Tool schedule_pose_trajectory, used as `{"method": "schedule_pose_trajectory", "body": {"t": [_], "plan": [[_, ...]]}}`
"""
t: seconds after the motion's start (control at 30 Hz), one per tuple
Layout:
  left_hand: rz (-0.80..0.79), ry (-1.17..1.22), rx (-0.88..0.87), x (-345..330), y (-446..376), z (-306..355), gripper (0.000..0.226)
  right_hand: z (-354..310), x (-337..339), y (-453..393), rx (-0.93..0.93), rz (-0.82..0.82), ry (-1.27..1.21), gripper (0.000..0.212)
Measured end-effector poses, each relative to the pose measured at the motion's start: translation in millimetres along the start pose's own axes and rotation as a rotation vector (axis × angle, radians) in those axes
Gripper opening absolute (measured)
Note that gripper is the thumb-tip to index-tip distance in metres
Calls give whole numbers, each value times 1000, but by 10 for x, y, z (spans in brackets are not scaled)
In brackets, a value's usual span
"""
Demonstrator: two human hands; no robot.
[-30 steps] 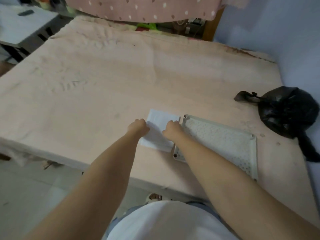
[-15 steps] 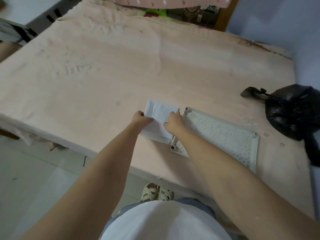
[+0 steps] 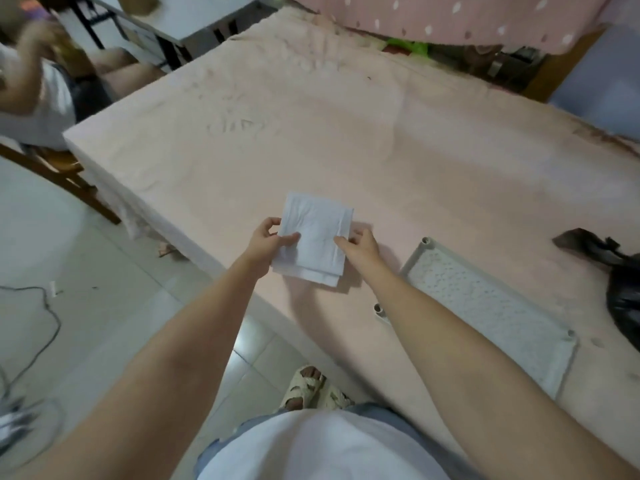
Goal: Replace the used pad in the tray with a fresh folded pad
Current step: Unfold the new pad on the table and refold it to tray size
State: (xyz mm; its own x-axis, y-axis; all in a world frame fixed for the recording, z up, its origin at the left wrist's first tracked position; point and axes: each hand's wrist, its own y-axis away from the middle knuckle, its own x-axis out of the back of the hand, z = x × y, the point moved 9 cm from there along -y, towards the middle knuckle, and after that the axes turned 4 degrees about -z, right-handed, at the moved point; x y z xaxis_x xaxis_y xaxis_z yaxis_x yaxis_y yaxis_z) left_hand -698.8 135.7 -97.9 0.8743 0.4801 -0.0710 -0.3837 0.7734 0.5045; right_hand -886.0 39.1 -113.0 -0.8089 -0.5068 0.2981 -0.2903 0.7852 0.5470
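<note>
A white folded pad (image 3: 313, 237) is held just above the pink bed surface (image 3: 346, 140), near its front edge. My left hand (image 3: 266, 239) pinches the pad's left edge, thumb on top. My right hand (image 3: 362, 245) pinches its right edge. To the right lies the pale perforated tray (image 3: 491, 306), flat on the bed, with its grid top showing and my right forearm crossing its near left corner.
A black plastic bag (image 3: 620, 289) lies at the right edge of the bed. Another person (image 3: 41, 84) sits at the far left beside a wooden chair. A cable (image 3: 48, 306) trails on the tiled floor at left. A blue wall bounds the right side.
Both hands have lifted the pad off the bed and away from the tray's left edge, moving it left. The camera view has swung left and down.
</note>
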Motion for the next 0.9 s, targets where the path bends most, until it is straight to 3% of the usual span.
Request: {"method": "schedule_pose_trajectory", "body": {"t": [0.17,0.43,0.73,0.9], "plan": [[133,61,-15,405,186,-27,27,-197,-498,75,3,-212,-164,43],[276,118,7,1066,409,-188,22,-394,-1093,143,25,-339,-82,24],[277,141,70,1698,563,-348,36,-518,-1732,207,21,-421,-6,25],[257,155,79,2110,556,-334,31,-649,-2124,217,49,-404,30,27]]}}
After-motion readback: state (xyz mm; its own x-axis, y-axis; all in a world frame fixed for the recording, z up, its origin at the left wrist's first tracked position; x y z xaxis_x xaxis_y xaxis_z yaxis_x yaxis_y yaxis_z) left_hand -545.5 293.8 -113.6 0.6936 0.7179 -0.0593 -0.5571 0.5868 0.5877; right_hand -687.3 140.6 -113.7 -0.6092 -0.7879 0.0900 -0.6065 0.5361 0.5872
